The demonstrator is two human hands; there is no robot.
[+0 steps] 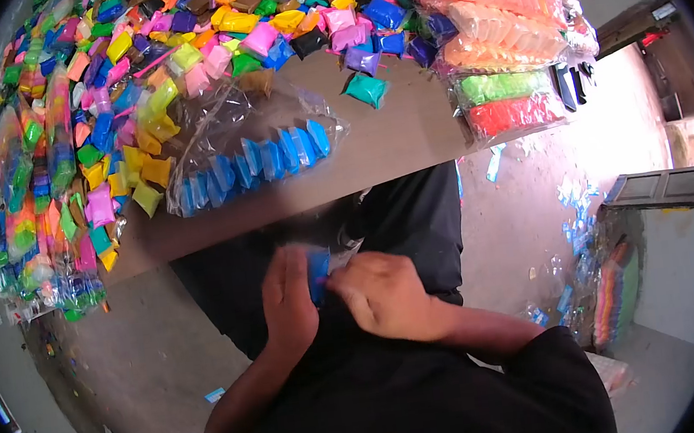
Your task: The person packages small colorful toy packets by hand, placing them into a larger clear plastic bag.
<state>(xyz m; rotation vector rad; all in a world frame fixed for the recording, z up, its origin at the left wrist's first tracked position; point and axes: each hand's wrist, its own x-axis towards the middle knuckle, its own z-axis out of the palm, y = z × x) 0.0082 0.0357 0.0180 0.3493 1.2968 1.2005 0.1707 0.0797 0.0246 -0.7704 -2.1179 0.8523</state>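
Over my lap, my left hand (289, 294) is closed on a small blue packet (318, 272), its fingers blurred by motion. My right hand (385, 295) is closed beside the packet, with its fingertips at the packet's right edge. A tiny pink spot shows there, but what those fingers pinch is hidden. Just beyond my hands, on the table (221, 230), lies a clear plastic bag (216, 137) with a row of several blue packets (250, 163) in it.
A big heap of small coloured packets (260, 35) covers the table's far side and left. Filled bags of orange packets (496, 23) and of green and red packets (509, 106) lie at the right. Blue and white scraps (579, 209) litter the floor near a stack of coloured sheets (613, 294).
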